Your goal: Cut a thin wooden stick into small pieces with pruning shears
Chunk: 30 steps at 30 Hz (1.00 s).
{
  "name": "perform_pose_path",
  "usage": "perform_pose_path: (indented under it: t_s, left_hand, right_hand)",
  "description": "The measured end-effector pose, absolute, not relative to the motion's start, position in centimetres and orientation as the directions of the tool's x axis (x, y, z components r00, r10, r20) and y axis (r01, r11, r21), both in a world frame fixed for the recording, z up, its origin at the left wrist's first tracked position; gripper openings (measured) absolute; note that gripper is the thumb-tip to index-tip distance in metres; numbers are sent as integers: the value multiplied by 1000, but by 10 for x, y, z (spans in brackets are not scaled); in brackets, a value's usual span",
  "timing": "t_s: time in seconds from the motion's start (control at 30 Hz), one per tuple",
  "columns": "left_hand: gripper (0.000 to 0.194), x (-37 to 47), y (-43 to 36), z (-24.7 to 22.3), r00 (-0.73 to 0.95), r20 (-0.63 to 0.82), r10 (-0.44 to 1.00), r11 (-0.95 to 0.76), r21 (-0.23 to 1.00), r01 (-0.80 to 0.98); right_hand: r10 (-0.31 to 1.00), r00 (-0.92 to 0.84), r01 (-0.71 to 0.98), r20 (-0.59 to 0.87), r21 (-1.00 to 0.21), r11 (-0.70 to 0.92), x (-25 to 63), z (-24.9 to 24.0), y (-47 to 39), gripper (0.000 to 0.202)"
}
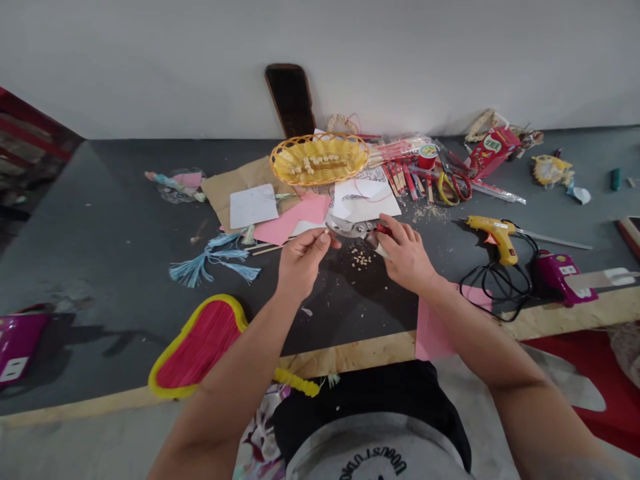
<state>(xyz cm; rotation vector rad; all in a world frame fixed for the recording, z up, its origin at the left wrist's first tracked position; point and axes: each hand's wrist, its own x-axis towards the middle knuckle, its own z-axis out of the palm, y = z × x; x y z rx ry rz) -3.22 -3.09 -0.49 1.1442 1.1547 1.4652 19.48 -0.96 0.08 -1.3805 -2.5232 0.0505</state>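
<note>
Pruning shears (354, 229) with red-and-white grips are held in my right hand (407, 257), fingers wrapped round the handles. The metal jaws point left, toward my left hand (306, 260). Thumb and forefinger of that hand are pinched together just below the blade tips, on something pale too small to name. On the dark table under the shears lies a small pile of pale chips (362, 259). Past the blades, a yellow woven basket (320, 159) holds several small pale pieces.
A blue tassel (200, 263), pink paper (290, 220) and white cards (253, 206) lie left of centre. A yellow-edged red fan shape (200, 343) rests near the front edge. Scissors (453, 189), a yellow glue gun (495, 235) with its cable, and a purple box (560, 277) are on the right.
</note>
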Motion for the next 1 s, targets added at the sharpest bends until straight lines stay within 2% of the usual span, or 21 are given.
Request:
perform_pose_path:
  t_s: [0.5,0.8,1.0]
  left_hand:
    - [36,-30,-34,0,-108,102,989,-85,985,149]
    - [34,-32,-35,-5,-93,111,989,-95,981,167]
    - [34,-32,-36,0,-99,152,983,-122,957,262]
  right_hand:
    - [798,-533,817,280,-73,571,191,2,-16,41]
    - [793,-550,815,262,-38,579,190,-1,-16,40]
    - [813,-538,830,225,-30,557,190,0,-16,37]
